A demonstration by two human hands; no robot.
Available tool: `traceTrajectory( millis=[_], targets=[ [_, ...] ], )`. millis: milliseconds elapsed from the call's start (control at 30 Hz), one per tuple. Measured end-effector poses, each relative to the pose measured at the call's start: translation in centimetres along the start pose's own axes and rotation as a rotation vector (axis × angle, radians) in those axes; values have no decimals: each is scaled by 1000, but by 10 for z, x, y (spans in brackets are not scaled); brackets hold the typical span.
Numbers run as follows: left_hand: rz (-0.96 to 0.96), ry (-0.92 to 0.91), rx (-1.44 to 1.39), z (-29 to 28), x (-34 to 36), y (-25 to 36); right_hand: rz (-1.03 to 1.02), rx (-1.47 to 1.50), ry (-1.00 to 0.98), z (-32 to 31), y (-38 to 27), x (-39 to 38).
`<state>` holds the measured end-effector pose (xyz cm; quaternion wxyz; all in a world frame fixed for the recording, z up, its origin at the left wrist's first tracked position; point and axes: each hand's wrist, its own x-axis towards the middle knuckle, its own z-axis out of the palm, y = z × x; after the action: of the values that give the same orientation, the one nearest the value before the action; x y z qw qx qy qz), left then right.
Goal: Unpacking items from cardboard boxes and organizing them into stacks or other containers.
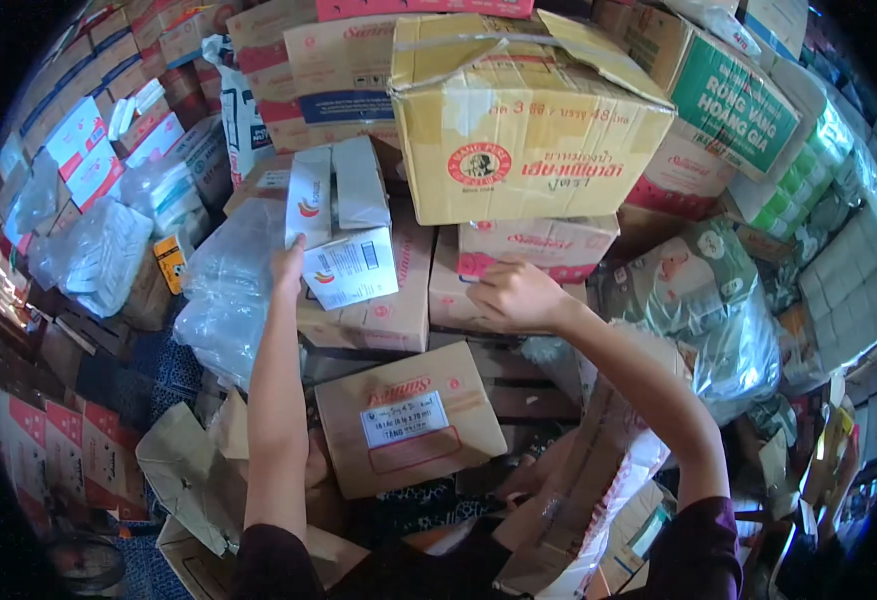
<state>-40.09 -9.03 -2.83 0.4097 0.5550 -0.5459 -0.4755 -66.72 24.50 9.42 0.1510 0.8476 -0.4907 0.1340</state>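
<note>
A small white cardboard box with an orange mark and raised top flaps sits on a brown carton. My left hand grips it at its near left edge, the thumb on the outside and the other fingers mostly hidden. To the right, my right hand is closed, its fingers curled in front of a pink-and-brown carton; whether anything is in them is hidden. A big yellowish carton with loose top flaps rests above that one. Between my forearms lies a tilted brown carton with a white label.
Clear plastic packs lie left of the white box. Opened cardboard stands at lower left. On the right are a plastic-wrapped green pack and a green-and-brown carton. Stacked cartons crowd the back.
</note>
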Motion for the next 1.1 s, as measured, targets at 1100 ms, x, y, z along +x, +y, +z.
traceTrajectory(
  millis=[1100],
  targets=[
    [-171,-40,-355,-69,-191,-5,1206,668,-163,120,-69,154]
  ],
)
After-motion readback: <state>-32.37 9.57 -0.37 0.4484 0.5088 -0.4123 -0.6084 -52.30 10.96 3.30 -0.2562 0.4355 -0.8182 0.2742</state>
